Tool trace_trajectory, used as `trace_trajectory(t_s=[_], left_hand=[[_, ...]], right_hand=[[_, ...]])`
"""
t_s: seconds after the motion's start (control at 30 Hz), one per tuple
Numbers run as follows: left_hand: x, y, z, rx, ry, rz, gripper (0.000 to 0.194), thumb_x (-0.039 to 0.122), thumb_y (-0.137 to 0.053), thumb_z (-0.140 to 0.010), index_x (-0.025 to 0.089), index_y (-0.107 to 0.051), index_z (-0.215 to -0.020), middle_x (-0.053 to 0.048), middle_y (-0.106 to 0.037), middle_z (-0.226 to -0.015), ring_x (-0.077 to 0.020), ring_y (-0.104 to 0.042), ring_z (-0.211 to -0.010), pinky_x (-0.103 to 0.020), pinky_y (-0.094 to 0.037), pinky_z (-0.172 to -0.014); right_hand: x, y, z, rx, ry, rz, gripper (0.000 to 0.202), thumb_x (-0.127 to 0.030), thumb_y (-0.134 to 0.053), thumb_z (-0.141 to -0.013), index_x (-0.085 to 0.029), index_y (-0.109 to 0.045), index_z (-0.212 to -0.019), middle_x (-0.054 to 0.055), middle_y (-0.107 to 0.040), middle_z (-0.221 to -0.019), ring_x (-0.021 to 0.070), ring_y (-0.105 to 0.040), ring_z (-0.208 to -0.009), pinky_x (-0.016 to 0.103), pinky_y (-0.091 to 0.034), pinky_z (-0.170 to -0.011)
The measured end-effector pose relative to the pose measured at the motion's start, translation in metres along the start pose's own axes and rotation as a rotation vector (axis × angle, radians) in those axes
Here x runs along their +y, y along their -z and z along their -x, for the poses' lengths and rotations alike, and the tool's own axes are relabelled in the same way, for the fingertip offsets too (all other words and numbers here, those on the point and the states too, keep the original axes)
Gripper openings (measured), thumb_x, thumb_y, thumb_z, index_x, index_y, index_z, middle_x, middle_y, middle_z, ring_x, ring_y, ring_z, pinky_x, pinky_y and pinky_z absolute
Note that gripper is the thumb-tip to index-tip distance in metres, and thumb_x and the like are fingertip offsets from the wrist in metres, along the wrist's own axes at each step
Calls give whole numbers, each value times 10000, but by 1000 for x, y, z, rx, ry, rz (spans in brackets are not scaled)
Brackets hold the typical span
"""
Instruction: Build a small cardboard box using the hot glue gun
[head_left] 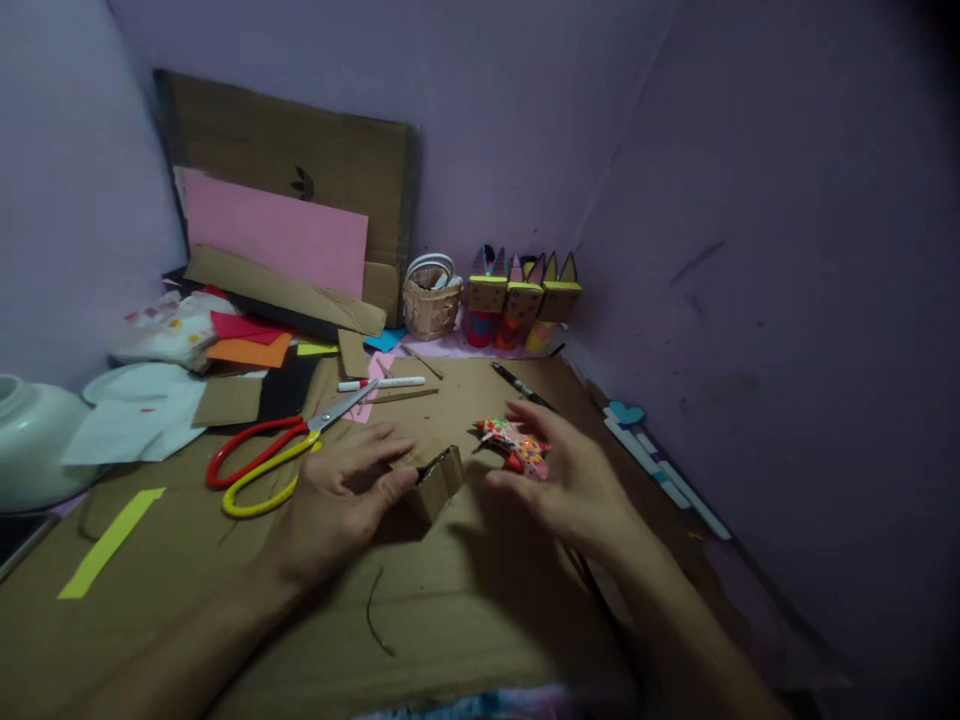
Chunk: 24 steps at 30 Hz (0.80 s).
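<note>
My left hand grips a small folded cardboard box between thumb and fingers, and its open top edge faces up. A small glue gun with a bright floral pattern and an orange tip lies between the fingers and thumb of my right hand. Those fingers are spread around it and do not look closed on it. A dark cord runs down behind my right wrist. Beside my left hand are scissors with one red and one yellow handle, blades partly apart.
Paper scraps, a pink sheet and cardboard are stacked at the back left. A basket and three cardboard figures stand by the wall. A white marker, black pen and yellow strip lie around.
</note>
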<state>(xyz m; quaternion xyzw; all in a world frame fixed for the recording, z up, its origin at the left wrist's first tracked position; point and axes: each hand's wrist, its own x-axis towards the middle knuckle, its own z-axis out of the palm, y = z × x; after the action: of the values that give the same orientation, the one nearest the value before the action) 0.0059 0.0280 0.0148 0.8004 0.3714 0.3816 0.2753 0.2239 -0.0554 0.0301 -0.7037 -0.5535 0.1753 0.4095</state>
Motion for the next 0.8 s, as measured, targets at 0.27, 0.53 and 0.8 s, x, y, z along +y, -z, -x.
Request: trace_trajectory(t_s=[0.27,0.53,0.8], left_hand=[[0,12,-1,-54,55,270,296,389,-641,-766,201,-742,-971,-84,-728,-1078,-291,-639,-1071,-410,-515,-937],[-4,8,5,-138,58,281,339,447,-616,-797,246,-720,-1049,-93,-655,-1228,-315,-550,-1199,-490,-420,-1028],[-1,8,7,-197,-107,180,383,426,-577,-835,262,-643,-1175,-96,-482,-1420,-318,-412,-1322,-524,-362,-1064]], right_hand=[[-14,-50,-17,-459,-40,-681,1125,-500,-847,-493,-207,-313,-1439,158,-362,-1488,299,-342,-1369,468,-274,-1113],[-7,-53,-6,-372,-18,-582,799,-372,-829,-597,-273,-514,-1325,62,-602,-1298,322,-530,-1212,505,-419,-1006],[-7,-54,-8,-306,-23,-596,844,-427,-827,-564,-228,-516,-1323,95,-555,-1355,318,-500,-1249,492,-367,-1053]])
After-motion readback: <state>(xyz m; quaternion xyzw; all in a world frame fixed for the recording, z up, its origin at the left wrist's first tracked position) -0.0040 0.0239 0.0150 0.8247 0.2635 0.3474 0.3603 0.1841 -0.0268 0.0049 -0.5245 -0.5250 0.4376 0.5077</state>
